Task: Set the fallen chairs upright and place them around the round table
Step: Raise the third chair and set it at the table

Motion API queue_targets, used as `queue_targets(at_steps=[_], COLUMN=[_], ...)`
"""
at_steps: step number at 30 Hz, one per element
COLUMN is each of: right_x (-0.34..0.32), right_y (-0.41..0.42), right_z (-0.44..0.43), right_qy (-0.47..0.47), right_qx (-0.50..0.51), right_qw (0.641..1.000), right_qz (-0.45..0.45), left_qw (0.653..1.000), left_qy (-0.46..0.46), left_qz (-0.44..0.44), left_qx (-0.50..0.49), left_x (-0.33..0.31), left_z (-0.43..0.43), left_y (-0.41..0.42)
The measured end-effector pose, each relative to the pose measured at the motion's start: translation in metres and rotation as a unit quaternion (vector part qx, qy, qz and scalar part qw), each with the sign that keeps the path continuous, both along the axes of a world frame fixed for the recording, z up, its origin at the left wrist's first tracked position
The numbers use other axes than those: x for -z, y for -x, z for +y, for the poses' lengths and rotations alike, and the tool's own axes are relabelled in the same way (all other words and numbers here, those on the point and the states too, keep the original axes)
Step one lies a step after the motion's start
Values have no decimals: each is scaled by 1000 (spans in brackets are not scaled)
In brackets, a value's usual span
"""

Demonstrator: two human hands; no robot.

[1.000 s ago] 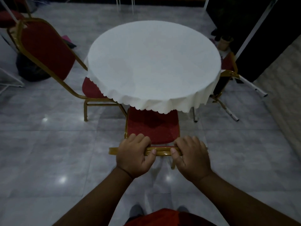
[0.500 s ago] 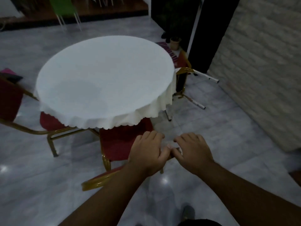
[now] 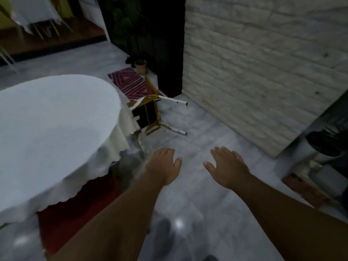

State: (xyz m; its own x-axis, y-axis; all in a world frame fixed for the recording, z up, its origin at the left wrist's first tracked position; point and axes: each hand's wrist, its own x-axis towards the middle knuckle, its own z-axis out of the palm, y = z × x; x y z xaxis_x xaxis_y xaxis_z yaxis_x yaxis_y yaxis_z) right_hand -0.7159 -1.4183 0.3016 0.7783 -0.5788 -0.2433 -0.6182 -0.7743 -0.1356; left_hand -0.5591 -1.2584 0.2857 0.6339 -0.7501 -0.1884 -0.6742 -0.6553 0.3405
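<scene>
The round table (image 3: pixel 50 117) with its white scalloped cloth fills the left side. A red-seated chair (image 3: pixel 75 213) stands upright, tucked under the near edge of the table, blurred. A fallen chair (image 3: pixel 146 114) with a gold frame lies on its side beyond the table's right edge, its dark underside and white-tipped legs facing me. My left hand (image 3: pixel 162 166) and my right hand (image 3: pixel 227 165) hover over the floor in front of me, fingers apart, holding nothing, well short of the fallen chair.
A pale brick wall (image 3: pixel 263 63) runs along the right. A pink patterned mat (image 3: pixel 130 82) and a small pot (image 3: pixel 140 65) lie behind the fallen chair, next to a dark pillar (image 3: pixel 165 44). Dark objects sit at the right edge. Grey tiled floor lies between my hands and the chair.
Both hands have let go of the red chair's backrest and opened. The view has swung right, bringing the fallen chair and the brick wall toward the centre.
</scene>
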Motion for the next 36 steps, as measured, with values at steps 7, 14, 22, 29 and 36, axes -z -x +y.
queue_targets(at_steps=[7,14,22,29,36], right_x=[-1,15,18,29,37], right_y=[3,-66,-175,-280,-385], right_z=[-145,-271,-404,-530,-667], right_qy=[16,38,18,2,-1], right_qx=[5,-32,-17,-49,-141], right_qw=[999,997,996,996,988], right_qz=[37,61,89,72,61], left_qw=[999,999,998,998,987], left_qy=[-29,-31,-52,-55,-52], left_qz=[24,18,31,36,50], left_qx=[3,1,4,-24,-144], left_x=[-5,11,37,43,51], left_z=[-145,-263,-400,-536,-639], left_y=[0,-66,-183,-267,-337])
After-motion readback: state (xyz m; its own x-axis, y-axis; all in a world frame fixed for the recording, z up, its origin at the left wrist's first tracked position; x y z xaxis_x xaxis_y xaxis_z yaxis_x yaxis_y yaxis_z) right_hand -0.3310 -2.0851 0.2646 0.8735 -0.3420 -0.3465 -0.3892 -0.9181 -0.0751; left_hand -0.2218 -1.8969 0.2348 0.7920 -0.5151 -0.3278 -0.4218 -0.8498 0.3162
